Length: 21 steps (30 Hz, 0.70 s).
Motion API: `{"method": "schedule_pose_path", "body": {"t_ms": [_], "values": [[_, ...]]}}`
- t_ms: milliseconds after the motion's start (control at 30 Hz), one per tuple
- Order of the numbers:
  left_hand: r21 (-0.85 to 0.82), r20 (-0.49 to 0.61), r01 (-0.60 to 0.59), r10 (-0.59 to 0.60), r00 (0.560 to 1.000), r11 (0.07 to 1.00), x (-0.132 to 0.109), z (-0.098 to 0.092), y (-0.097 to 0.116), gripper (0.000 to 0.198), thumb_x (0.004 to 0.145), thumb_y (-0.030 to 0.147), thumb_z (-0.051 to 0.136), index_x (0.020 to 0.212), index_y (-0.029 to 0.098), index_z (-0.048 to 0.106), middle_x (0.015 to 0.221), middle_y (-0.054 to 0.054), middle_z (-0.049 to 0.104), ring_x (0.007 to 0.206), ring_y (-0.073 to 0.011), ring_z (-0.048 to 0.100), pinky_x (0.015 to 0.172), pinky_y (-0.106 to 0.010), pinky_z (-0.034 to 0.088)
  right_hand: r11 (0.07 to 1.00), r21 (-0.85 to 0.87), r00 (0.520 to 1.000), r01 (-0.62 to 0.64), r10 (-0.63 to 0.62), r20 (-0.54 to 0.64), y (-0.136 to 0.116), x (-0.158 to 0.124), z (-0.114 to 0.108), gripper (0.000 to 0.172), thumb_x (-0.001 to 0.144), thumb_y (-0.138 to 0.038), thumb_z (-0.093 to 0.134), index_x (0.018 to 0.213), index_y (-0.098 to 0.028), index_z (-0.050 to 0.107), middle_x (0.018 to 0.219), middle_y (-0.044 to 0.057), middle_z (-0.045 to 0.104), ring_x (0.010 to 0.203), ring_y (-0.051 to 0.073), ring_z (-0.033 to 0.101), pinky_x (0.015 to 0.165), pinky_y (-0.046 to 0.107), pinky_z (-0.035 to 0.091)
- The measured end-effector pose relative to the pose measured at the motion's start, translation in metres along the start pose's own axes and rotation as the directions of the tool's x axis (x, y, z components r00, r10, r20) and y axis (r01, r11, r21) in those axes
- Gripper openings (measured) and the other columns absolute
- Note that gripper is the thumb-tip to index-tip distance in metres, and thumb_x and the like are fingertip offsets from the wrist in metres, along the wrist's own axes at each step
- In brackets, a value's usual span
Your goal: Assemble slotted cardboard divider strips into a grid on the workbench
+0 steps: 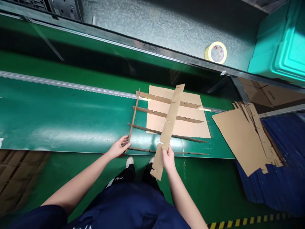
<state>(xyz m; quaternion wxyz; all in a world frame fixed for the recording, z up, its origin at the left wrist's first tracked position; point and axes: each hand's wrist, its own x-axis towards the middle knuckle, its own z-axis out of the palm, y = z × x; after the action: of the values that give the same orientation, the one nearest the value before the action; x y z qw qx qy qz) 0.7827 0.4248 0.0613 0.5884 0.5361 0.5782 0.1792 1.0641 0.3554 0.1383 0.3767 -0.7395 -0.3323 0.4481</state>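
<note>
My right hand [168, 159] grips a slotted cardboard strip [168, 127] near its lower end. The strip slants up and away over the other pieces, its notches along one edge. On the green bench, a cross strip [133, 117] joins several long cardboard strips [143, 110] at their left ends. My left hand [118, 147] pinches this cross strip at its near corner, fingers on one side and thumb on the other. Beneath the far long strips lies a flat cardboard sheet [190, 129]; the held strip hides part of it.
The green bench [59, 117] runs across the view. A shelf [143, 19] behind it carries a tape roll [216, 52] and a teal bin [274, 47]. At right, cardboard sheets [240, 140] and slotted strips [262, 133] rest on a blue surface [286, 178].
</note>
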Motion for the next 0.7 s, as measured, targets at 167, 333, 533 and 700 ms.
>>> {"method": "schedule_pose_path", "body": {"t_ms": [167, 333, 533, 700], "values": [[-0.026, -0.002, 0.004, -0.004, 1.0, 1.0, 0.0, 0.002, -0.005, 0.077, 0.076, 0.063, 0.062, 0.137, 0.018, 0.049, 0.135, -0.02, 0.061, 0.125, -0.0325, 0.06, 0.105, -0.05, 0.053, 0.997, -0.061, 0.999, 0.039, -0.038, 0.02, -0.01, 0.022, 0.024, 0.047, 0.083, -0.051, 0.047, 0.114, -0.017, 0.057, 0.101, 0.007, 0.068, 0.093, 0.023, 0.061, 0.08, 0.035, 0.048], [-0.059, -0.003, 0.001, -0.001, 1.0, 0.998, -0.003, 0.005, -0.007, 0.076, 0.075, 0.064, 0.063, 0.137, 0.021, 0.05, 0.136, -0.017, 0.062, 0.123, -0.0315, 0.061, 0.105, -0.05, 0.053, 0.995, -0.096, 0.999, 0.037, -0.04, -0.024, -0.009, 0.035, 0.037, 0.041, 0.085, -0.047, 0.044, 0.112, -0.018, 0.056, 0.102, 0.007, 0.068, 0.095, 0.023, 0.061, 0.081, 0.035, 0.048], [-0.095, -0.046, 0.006, -0.011, 0.999, 0.995, -0.002, 0.007, -0.011, 0.08, 0.07, 0.069, 0.065, 0.133, 0.02, 0.053, 0.134, -0.017, 0.064, 0.116, -0.0304, 0.065, 0.101, -0.048, 0.056, 0.99, -0.118, 0.997, 0.071, -0.074, -0.02, -0.004, 0.034, 0.04, 0.039, 0.085, -0.048, 0.046, 0.108, -0.019, 0.056, 0.099, 0.006, 0.069, 0.091, 0.022, 0.062, 0.079, 0.034, 0.048], [-0.107, -0.066, -0.003, -0.004, 0.998, 0.994, -0.003, 0.009, -0.005, 0.085, 0.064, 0.077, 0.064, 0.126, 0.02, 0.057, 0.127, -0.017, 0.068, 0.112, -0.0319, 0.068, 0.097, -0.05, 0.058, 0.986, -0.154, 0.979, 0.07, -0.097, -0.177, 0.002, 0.023, 0.0, 0.046, 0.086, -0.056, 0.042, 0.108, -0.017, 0.054, 0.097, 0.007, 0.067, 0.087, 0.021, 0.061, 0.079, 0.033, 0.05]]}}
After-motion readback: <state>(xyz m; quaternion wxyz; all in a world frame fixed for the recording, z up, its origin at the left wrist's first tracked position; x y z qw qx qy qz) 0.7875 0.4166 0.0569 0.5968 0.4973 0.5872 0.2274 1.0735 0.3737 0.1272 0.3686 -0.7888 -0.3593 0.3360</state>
